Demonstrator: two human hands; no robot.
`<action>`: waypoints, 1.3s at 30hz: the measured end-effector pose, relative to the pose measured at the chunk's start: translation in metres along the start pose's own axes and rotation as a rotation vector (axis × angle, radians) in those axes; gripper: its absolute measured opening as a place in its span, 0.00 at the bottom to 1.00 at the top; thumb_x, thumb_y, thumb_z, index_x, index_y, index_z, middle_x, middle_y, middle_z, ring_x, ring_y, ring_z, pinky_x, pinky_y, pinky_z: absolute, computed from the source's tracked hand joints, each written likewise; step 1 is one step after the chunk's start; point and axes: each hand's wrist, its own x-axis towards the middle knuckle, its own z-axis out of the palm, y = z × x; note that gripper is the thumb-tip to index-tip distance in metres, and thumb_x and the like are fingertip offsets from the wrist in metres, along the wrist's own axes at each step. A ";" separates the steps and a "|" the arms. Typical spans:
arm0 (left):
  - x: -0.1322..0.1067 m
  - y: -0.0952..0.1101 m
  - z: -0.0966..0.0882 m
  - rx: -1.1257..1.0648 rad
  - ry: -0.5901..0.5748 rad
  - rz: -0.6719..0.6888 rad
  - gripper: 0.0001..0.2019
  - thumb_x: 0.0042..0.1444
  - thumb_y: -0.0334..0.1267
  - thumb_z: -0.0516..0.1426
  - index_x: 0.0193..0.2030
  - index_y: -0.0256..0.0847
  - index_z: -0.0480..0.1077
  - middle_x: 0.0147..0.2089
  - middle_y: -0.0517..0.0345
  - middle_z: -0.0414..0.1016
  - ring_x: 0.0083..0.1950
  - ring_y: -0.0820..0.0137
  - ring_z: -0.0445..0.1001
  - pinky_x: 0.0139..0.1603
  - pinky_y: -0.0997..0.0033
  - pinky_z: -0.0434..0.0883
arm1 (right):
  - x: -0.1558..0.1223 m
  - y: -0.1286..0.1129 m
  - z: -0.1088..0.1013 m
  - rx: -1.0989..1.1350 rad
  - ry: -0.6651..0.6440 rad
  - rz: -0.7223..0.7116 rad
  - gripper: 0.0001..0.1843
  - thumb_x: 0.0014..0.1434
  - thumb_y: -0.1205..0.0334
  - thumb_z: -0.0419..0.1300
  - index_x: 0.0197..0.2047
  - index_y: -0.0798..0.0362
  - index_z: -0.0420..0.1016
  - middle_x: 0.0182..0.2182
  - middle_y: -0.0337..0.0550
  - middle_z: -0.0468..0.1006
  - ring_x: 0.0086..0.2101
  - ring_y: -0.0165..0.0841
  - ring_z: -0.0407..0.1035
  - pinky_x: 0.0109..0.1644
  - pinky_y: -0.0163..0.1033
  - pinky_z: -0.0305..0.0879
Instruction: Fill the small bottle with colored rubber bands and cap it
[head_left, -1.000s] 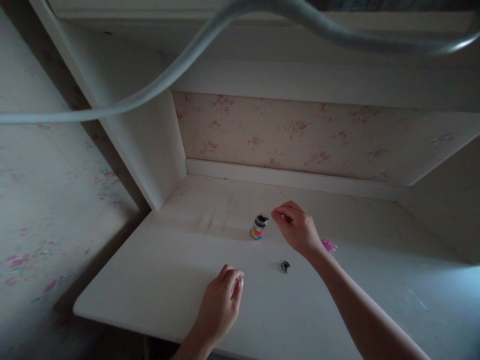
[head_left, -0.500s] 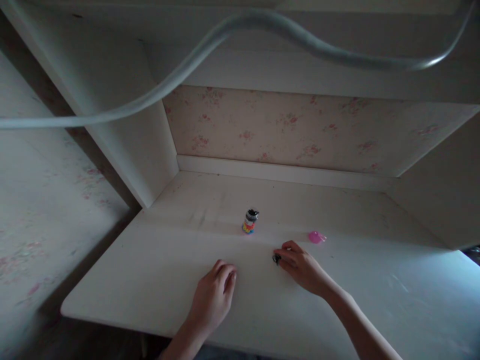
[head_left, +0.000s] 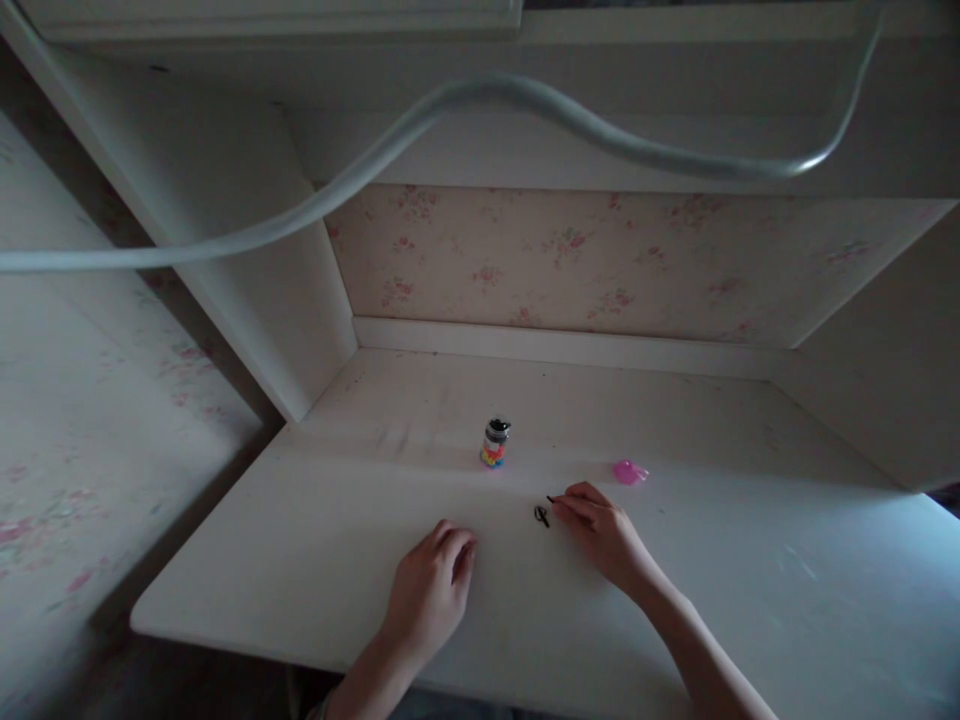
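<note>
My right hand (head_left: 598,530) pinches a thin black band (head_left: 551,499) between thumb and fingertips, just above the white desk. Close by its fingertips lies a small black loop with a short tail (head_left: 541,515); its kind is too small to tell. My left hand (head_left: 431,582) rests on the desk with its fingers curled closed, and nothing shows in it. Beyond and between the hands stands a small clear jar (head_left: 494,445) with bright colored pieces at the bottom and something black at its top. A small pink plastic bag or pouch (head_left: 628,472) lies to the right.
The white desk (head_left: 315,560) has a low back ledge (head_left: 570,346) under floral wallpaper (head_left: 555,260). Side panels (head_left: 247,270) and a shelf above enclose it. A pale cable (head_left: 480,92) curves across the upper view.
My right hand has drawn slightly away from the black loop, which now lies apart on the desk. A thin black piece shows at its fingertips. My left hand stays put; the view has shifted slightly.
</note>
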 end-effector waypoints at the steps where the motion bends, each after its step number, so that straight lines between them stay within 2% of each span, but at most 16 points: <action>1: 0.002 0.003 0.000 0.007 -0.015 -0.002 0.10 0.63 0.33 0.48 0.41 0.44 0.70 0.39 0.55 0.73 0.39 0.68 0.74 0.41 0.71 0.71 | -0.002 0.001 0.000 0.008 0.008 0.013 0.19 0.63 0.49 0.52 0.38 0.50 0.80 0.38 0.44 0.74 0.33 0.31 0.72 0.37 0.34 0.67; 5: 0.015 0.021 0.005 0.038 -0.101 0.041 0.09 0.62 0.32 0.49 0.41 0.45 0.70 0.40 0.56 0.73 0.38 0.69 0.75 0.40 0.73 0.70 | -0.010 0.003 0.004 0.015 0.056 0.049 0.18 0.61 0.48 0.54 0.38 0.50 0.80 0.38 0.44 0.74 0.33 0.31 0.71 0.37 0.34 0.68; 12: 0.053 0.047 0.031 0.161 -0.208 0.143 0.07 0.61 0.36 0.52 0.43 0.45 0.70 0.42 0.58 0.72 0.40 0.68 0.75 0.40 0.71 0.71 | -0.017 0.009 0.010 -0.035 0.133 -0.005 0.16 0.61 0.53 0.55 0.43 0.51 0.80 0.38 0.46 0.73 0.34 0.32 0.71 0.38 0.35 0.68; 16: 0.068 0.051 0.040 0.234 -0.236 0.177 0.07 0.62 0.37 0.51 0.39 0.43 0.70 0.41 0.58 0.72 0.38 0.68 0.75 0.38 0.71 0.70 | -0.018 0.011 0.007 -0.041 0.168 -0.002 0.13 0.58 0.57 0.56 0.41 0.51 0.80 0.38 0.46 0.74 0.34 0.32 0.71 0.37 0.34 0.69; 20: 0.071 0.050 0.044 0.263 -0.229 0.188 0.11 0.64 0.34 0.47 0.38 0.42 0.70 0.41 0.57 0.71 0.36 0.69 0.75 0.36 0.72 0.69 | -0.019 0.009 0.003 -0.065 0.169 -0.012 0.12 0.57 0.64 0.54 0.39 0.50 0.79 0.38 0.45 0.73 0.37 0.34 0.71 0.42 0.35 0.68; 25: 0.071 0.048 0.044 0.202 -0.176 0.167 0.11 0.65 0.33 0.47 0.40 0.43 0.70 0.40 0.57 0.72 0.37 0.70 0.75 0.36 0.73 0.68 | -0.020 0.003 0.002 -0.157 0.165 -0.046 0.11 0.59 0.62 0.55 0.40 0.50 0.78 0.38 0.45 0.73 0.37 0.35 0.70 0.44 0.38 0.67; 30: 0.074 0.043 0.026 0.057 -0.066 0.125 0.10 0.66 0.35 0.48 0.41 0.42 0.70 0.42 0.57 0.72 0.39 0.71 0.74 0.40 0.73 0.69 | -0.020 0.003 0.005 -0.204 0.147 -0.063 0.11 0.62 0.60 0.54 0.40 0.49 0.78 0.37 0.44 0.72 0.36 0.34 0.69 0.42 0.39 0.67; 35: 0.082 0.041 -0.013 -0.035 0.082 0.164 0.09 0.65 0.37 0.49 0.43 0.42 0.70 0.43 0.55 0.72 0.40 0.72 0.73 0.41 0.74 0.69 | -0.020 0.006 0.005 -0.217 0.164 -0.079 0.14 0.65 0.58 0.51 0.39 0.49 0.78 0.37 0.45 0.72 0.35 0.34 0.69 0.41 0.38 0.66; 39: 0.098 0.045 -0.044 0.050 0.200 0.190 0.09 0.65 0.38 0.49 0.43 0.41 0.70 0.43 0.56 0.71 0.38 0.73 0.73 0.39 0.75 0.69 | -0.021 0.007 0.006 -0.219 0.166 -0.079 0.15 0.65 0.56 0.51 0.39 0.49 0.78 0.38 0.45 0.72 0.35 0.34 0.69 0.41 0.39 0.67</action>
